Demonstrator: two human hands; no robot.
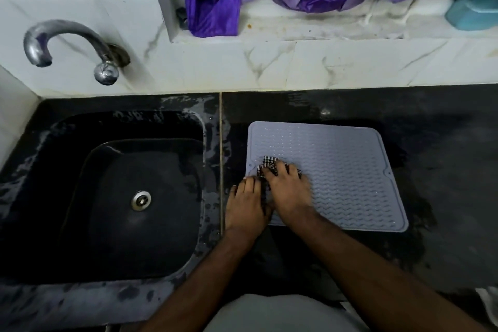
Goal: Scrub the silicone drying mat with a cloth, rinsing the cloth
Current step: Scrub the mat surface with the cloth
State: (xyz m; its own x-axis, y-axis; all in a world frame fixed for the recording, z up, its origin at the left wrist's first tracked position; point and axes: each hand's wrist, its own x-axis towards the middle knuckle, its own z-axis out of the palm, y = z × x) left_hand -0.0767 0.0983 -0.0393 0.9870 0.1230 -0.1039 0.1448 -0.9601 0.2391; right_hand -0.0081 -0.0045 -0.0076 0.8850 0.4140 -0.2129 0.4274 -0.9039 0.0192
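The silicone drying mat [336, 170] is lying flat on the dark countertop [444, 170], to the right of the sink [129, 197], with its ribbed face up. Its left edge is running just beside the seam [220, 143] that separates the sink surround from the counter; its far edge is sitting well apart from the tiled wall [296, 67]. A wide band of bare, wet counter is being left exposed to the right of the mat and beyond its far edge. The near left corner of the mat is being covered by the hands.

A checked cloth [269, 166] is being pressed onto the left part of the mat, near the left edge. The right hand [288, 191] is being laid over the cloth with fingers spread and fairly straight, palm down; the cloth is showing past the fingertips. The left hand [246, 205] is being held flat, palm down, fingers extended, across the mat's left edge and the counter beside it, touching the right hand. Whether the cloth is being touched by the left hand cannot be told.

The sink basin is dark and wet, with a metal drain [140, 200] at its centre. A curved metal tap [70, 46] is mounted on the wall above it.
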